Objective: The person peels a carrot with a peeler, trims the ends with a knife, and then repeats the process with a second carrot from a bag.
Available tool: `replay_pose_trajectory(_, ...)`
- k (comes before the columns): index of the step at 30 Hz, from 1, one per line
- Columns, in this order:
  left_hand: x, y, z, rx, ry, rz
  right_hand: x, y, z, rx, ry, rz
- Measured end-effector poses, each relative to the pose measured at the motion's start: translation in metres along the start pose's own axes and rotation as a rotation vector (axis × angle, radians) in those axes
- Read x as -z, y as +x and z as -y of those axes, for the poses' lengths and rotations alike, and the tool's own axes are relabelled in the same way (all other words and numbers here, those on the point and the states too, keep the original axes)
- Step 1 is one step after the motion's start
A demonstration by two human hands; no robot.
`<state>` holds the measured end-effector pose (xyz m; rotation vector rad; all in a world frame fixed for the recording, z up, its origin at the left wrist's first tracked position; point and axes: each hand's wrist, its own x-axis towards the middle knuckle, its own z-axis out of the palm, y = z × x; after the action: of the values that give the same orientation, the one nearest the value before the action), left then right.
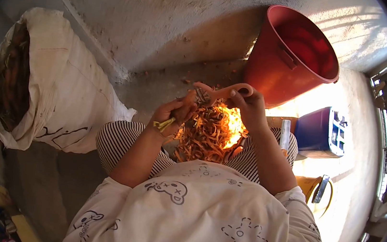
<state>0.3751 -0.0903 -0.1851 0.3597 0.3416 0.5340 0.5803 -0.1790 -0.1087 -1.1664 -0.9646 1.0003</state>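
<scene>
My left hand [171, 114] is wrapped round a carrot [190, 100] with short green stems sticking out below the fingers. In my right hand [247, 106] is a pinkish-orange peeler [221, 91] with a curved handle, its head at the upper part of the carrot. Both hands are raised above a heap of orange peelings [208, 135] on the floor between my knees. Strong sunlight falls on the right side of the heap. The peeler's blade is too small to make out.
A large red bucket [271, 58] stands beyond my right hand. Further right are a blue container [315, 129] and a yellow bucket [306, 187]. At the left, a white sack [74, 87] lies open with carrots [14, 77] inside. A wall [120, 10] rises ahead.
</scene>
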Motion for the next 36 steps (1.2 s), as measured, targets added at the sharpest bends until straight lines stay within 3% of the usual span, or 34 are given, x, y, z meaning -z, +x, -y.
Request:
replay_pose_trajectory(2, -0.009, -0.002, 0.010, 0.020, -0.141, 0.008, -0.007, 0.003, -0.010, -0.093, 0.047, 0.021)
replay_pose_trajectory(4, 0.003, 0.000, 0.019, 0.016, -0.086, 0.017, -0.015, 0.000, -0.017, -0.244, 0.122, 0.050)
replay_pose_trajectory(8, -0.012, -0.006, 0.021, 0.068, -0.005, 0.128, -0.024, 0.000, -0.034, -0.277, 0.226, 0.211)
replay_pose_trajectory(11, -0.026, -0.012, 0.021, 0.053, 0.121, -0.060, -0.030, 0.005, -0.034, -0.327, 0.222, 0.216)
replay_pose_trajectory(14, 0.007, 0.000, 0.033, 0.109, -0.121, 0.248, -0.027, 0.012, -0.037, -0.362, 0.217, 0.218)
replay_pose_trajectory(18, 0.004, -0.003, 0.031, 0.220, -0.120, 0.093, -0.003, 0.027, -0.059, -0.360, 0.190, 0.187)
replay_pose_trajectory(19, 0.009, -0.001, 0.029, 0.246, -0.094, 0.039, 0.015, 0.038, -0.069, -0.328, 0.196, 0.119)
replay_pose_trajectory(20, 0.011, 0.000, 0.028, 0.269, -0.068, -0.015, 0.037, 0.050, -0.073, -0.324, 0.027, -0.130)
replay_pose_trajectory(21, 0.009, -0.001, 0.027, 0.276, -0.070, 0.010, 0.064, 0.062, -0.067, -0.438, -0.152, -0.206)
replay_pose_trajectory(22, 0.005, -0.003, 0.024, 0.283, -0.071, 0.033, 0.088, 0.072, -0.079, -0.265, -0.317, -0.358)
replay_pose_trajectory(23, 0.004, -0.005, 0.022, 0.290, -0.070, 0.055, 0.126, 0.080, -0.096, -0.329, -0.434, -0.452)
replay_pose_trajectory(24, 0.005, -0.004, 0.021, 0.276, -0.075, 0.029, 0.114, 0.075, -0.077, -0.240, -0.330, -0.529)
replay_pose_trajectory(26, 0.009, 0.000, 0.025, 0.258, -0.097, -0.024, 0.082, 0.068, -0.049, -0.142, -0.232, -0.433)
replay_pose_trajectory(28, 0.008, 0.005, 0.027, 0.281, -0.111, -0.002, 0.032, 0.046, -0.022, -0.214, -0.074, -0.228)
replay_pose_trajectory(32, -0.007, 0.002, 0.023, 0.206, 0.044, 0.119, -0.025, 0.006, -0.028, -0.292, 0.158, 0.183)
replay_pose_trajectory(36, -0.003, 0.002, 0.028, 0.240, -0.016, 0.065, -0.004, 0.026, -0.054, -0.347, 0.214, 0.155)
